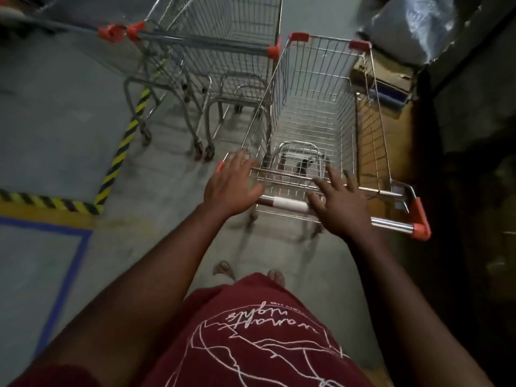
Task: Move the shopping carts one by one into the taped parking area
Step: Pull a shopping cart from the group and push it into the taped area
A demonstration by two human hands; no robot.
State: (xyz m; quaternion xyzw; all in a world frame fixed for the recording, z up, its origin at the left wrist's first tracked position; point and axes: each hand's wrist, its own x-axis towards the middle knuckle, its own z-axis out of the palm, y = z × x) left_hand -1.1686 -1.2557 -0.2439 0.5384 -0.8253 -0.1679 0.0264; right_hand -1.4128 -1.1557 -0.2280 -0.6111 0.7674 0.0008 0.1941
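A wire shopping cart (315,118) with orange corner caps stands right in front of me, its chrome handle bar (287,203) across the middle of the view. My left hand (231,188) hovers with spread fingers over the handle's left end. My right hand (339,203) lies with straight fingers over the bar right of its middle. Neither hand grips the bar. Two more carts (223,51) stand nested to the left and farther ahead. Yellow-and-black striped tape (120,152) marks a corner on the grey floor at left.
Blue tape (64,275) outlines another area at the lower left. Cardboard boxes (391,90) and a plastic-wrapped bundle (413,26) crowd the right side, close beside the cart. A dark wall or shelf runs down the far right. My feet show below the handle.
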